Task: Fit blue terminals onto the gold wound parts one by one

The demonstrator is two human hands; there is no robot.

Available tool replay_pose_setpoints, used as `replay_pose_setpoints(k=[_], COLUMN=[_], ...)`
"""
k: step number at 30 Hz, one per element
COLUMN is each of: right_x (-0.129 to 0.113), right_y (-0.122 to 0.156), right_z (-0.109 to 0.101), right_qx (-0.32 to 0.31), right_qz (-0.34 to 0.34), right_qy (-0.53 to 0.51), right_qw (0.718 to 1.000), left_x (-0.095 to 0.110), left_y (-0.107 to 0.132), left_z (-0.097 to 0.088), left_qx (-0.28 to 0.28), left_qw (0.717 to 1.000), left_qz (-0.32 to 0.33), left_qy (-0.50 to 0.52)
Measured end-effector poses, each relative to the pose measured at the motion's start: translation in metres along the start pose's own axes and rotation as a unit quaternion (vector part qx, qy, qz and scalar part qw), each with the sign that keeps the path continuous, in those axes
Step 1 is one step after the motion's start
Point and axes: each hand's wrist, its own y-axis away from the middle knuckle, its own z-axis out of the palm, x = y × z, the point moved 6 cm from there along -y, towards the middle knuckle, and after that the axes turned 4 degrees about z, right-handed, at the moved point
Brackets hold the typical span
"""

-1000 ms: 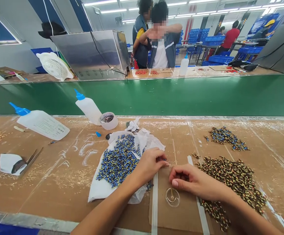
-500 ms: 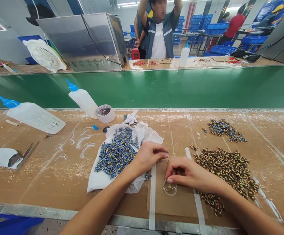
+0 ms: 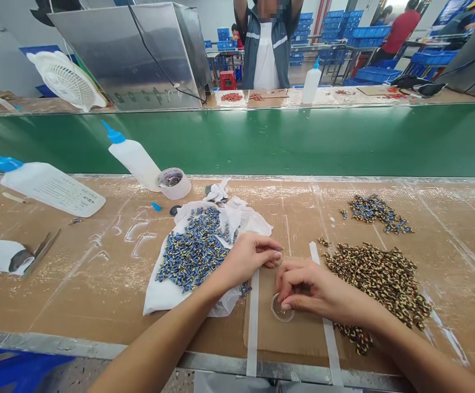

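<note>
My left hand [image 3: 251, 255] is closed in a pinch, a speck of blue showing at its fingertips, seemingly one small blue-and-yellow part. Beneath its wrist side lies a heap of blue-and-yellow parts [image 3: 194, 245] on a white cloth [image 3: 161, 299]. Close by, my right hand [image 3: 308, 289] has thumb and fingers pressed together over a small clear round dish [image 3: 283, 316]; what they pinch is too small to make out. The dish rests on a cardboard piece [image 3: 290, 341] between two tape strips. Right of that hand spreads a heap of dark brown-and-yellow parts [image 3: 380, 278].
A smaller blue-and-dark pile [image 3: 378, 213] lies at the back right. Two white squeeze bottles [image 3: 55, 188] and a tape roll [image 3: 174, 184] are at the left, with tweezers [image 3: 43, 251] nearby. Across a green strip [image 3: 286, 142], a person [image 3: 266, 52] stands with arms raised.
The view has shifted slightly. My right fingertips have dipped lower over the clear dish and now cover more of it. My left hand keeps its pinch, nearly in place.
</note>
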Motion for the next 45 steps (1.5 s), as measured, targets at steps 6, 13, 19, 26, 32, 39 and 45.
replay_pose_setpoints(k=[6, 13, 19, 26, 32, 39, 45], right_x=[0.0, 0.015, 0.019, 0.016, 0.012, 0.01, 0.009], right_y=[0.005, 0.014, 0.012, 0.009, 0.01, 0.008, 0.007], right_z=[-0.024, -0.051, -0.05, -0.047, -0.048, -0.044, -0.042], right_qx=[0.086, 0.333, 0.372, 0.36, 0.362, 0.35, 0.345], right_qz=[0.009, 0.009, 0.023, 0.015, 0.006, -0.011, -0.012], right_qy=[-0.069, -0.012, 0.054, 0.072, 0.091, 0.1, 0.12], right_qw=[0.994, 0.943, 0.927, 0.93, 0.928, 0.931, 0.931], left_x=[0.001, 0.001, -0.003, 0.0, 0.001, -0.002, -0.001], left_y=[0.0, 0.002, 0.001, 0.002, 0.002, 0.001, 0.001], left_z=[0.008, 0.016, 0.016, 0.016, 0.018, 0.017, 0.017], left_qx=[-0.017, -0.038, -0.05, -0.05, -0.049, -0.053, -0.049], left_qw=[0.999, 0.998, 0.998, 0.998, 0.998, 0.997, 0.996], left_qz=[0.036, 0.031, 0.019, 0.017, 0.017, 0.021, 0.024], left_qy=[-0.035, -0.035, -0.038, -0.036, -0.035, -0.051, -0.071])
